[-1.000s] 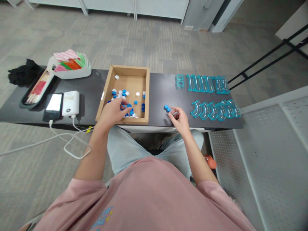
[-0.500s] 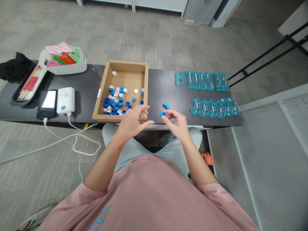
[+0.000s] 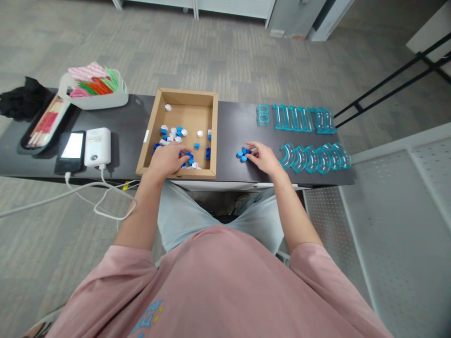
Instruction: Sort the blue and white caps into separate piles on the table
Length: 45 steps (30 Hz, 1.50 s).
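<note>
My left hand (image 3: 166,159) is inside the cardboard box (image 3: 214,164), palm down over a pile of small blue and white hexagonal pieces (image 3: 173,135). Its fingers point right, apart from the thumb, beside some blue pieces (image 3: 190,158); part of the pile is hidden beneath it. On the dark table, my right hand (image 3: 262,157) has its thumb and fingertips closed around the right side of a small cluster of blue hexagonal pieces (image 3: 242,154). The pieces in the cluster sit close together, and the fingers partly cover the one they hold.
Teal transparent track-like parts (image 3: 294,117) lie in a row at the back right, with curved ones (image 3: 315,158) in front. Leftward are a white power bank (image 3: 97,148), a phone (image 3: 70,150), a white basket (image 3: 105,101), a black tray (image 3: 26,145) and loose white cables (image 3: 112,216).
My left hand has moved left and down into the box among the pieces. The right hand has shifted slightly right and away from me, and the blue piece it held now sits with the cluster.
</note>
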### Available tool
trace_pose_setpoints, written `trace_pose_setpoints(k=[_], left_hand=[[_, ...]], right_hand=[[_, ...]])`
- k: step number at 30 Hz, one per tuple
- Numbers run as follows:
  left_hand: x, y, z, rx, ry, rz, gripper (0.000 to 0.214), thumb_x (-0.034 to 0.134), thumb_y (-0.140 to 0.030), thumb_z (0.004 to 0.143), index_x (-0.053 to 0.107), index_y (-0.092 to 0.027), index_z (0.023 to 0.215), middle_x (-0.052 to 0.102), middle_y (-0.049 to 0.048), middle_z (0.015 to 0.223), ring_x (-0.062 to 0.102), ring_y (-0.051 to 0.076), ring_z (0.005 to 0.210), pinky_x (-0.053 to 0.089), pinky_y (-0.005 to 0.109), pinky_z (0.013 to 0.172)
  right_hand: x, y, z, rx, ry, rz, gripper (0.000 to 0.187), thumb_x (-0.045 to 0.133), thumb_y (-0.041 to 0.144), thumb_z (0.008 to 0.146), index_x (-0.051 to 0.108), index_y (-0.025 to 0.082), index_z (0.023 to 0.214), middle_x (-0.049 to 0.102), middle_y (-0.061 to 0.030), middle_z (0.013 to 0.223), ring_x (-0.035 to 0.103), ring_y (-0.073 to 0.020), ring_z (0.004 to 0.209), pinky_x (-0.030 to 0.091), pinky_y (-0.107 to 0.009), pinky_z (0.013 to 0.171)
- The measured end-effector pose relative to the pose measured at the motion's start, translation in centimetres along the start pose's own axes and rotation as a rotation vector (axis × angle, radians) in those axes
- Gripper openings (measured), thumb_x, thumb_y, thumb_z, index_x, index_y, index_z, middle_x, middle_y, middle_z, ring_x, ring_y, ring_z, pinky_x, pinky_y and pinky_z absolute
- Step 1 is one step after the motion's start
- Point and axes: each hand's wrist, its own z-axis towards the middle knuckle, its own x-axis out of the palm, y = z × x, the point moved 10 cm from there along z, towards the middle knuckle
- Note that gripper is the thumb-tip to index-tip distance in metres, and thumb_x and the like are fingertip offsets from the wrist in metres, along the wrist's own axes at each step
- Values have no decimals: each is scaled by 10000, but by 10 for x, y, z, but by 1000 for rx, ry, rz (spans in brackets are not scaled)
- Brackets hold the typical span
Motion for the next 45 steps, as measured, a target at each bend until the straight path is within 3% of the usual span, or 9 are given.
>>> trace_pose_setpoints(k=[9, 13, 16, 22, 26, 31, 36, 40, 45], left_hand=[[7, -3, 11, 17, 50, 4, 296, 774, -421, 1029, 918, -301, 1257, 897, 88, 1289, 826, 323, 1192, 625, 383, 1033], [8, 0, 9, 10, 48, -37, 186, 772, -342, 993, 900, -291, 1118, 910, 84, 1138, 841, 341, 1120, 627, 397, 987], [6, 0, 7, -10, 39, -104, 192, 774, -301, 978, 884, -288, 1135, 910, 74, 1075, 844, 344, 1121, 626, 388, 984], [1, -1, 6, 19, -24, -138, 282, 676, -297, 1035, 903, -255, 1197, 870, 134, 1280, 792, 354, 1259, 613, 437, 1173], [2, 1, 8, 48, -46, -196, 321, 621, -298, 1041, 915, -232, 1153, 820, 149, 1205, 764, 349, 1236, 605, 481, 1244], [0, -2, 7, 90, -47, -256, 292, 656, -297, 973, 926, -239, 1066, 812, 136, 1130, 781, 332, 1193, 636, 478, 1251], [5, -14, 13, 126, 60, -258, 428, 722, -354, 950, 923, -212, 1301, 912, 121, 1206, 842, 322, 1151, 662, 436, 1165], [13, -16, 20, 116, 139, -185, 363, 727, -351, 941, 947, -214, 1194, 938, 129, 1174, 872, 335, 1123, 680, 413, 1095], [14, -12, 21, 115, 101, -188, 319, 731, -330, 890, 932, -243, 1122, 924, 98, 1030, 873, 321, 1055, 702, 389, 1006]], right_hand=[[-2, 1, -21, -17, -60, 74, 499, 737, 424, 1083, 823, 290, 1556, 846, -138, 1408, 809, -282, 983, 712, -517, 1048], [-1, 15, -15, -51, -53, 21, 494, 737, 427, 1091, 850, 275, 1548, 798, -136, 1413, 756, -242, 905, 684, -487, 1063], [3, 19, -8, -66, -15, 3, 390, 766, 417, 1081, 892, 271, 1420, 804, -126, 1359, 712, -229, 860, 667, -467, 1033], [2, 5, -10, -25, -101, 24, 234, 819, 426, 1027, 802, 254, 1185, 813, -73, 1114, 674, -231, 800, 617, -438, 919], [1, -3, -17, 28, -166, 39, 210, 807, 457, 1037, 734, 278, 1118, 772, -37, 949, 705, -256, 837, 604, -430, 897], [-2, 9, -22, 6, -207, 39, 154, 801, 420, 1025, 726, 286, 1028, 798, -85, 1085, 753, -273, 960, 624, -422, 888], [-3, 18, -25, -27, -200, 46, 149, 755, 441, 1062, 753, 295, 1034, 831, -110, 1145, 771, -307, 1054, 644, -473, 955], [-3, 16, -26, -13, -208, 48, 226, 742, 534, 1098, 762, 310, 1082, 841, -104, 1149, 769, -310, 1072, 645, -476, 977], [-2, 15, -26, -1, -182, 55, 253, 778, 561, 1078, 792, 316, 1138, 820, -104, 1161, 769, -317, 1072, 661, -479, 942]])
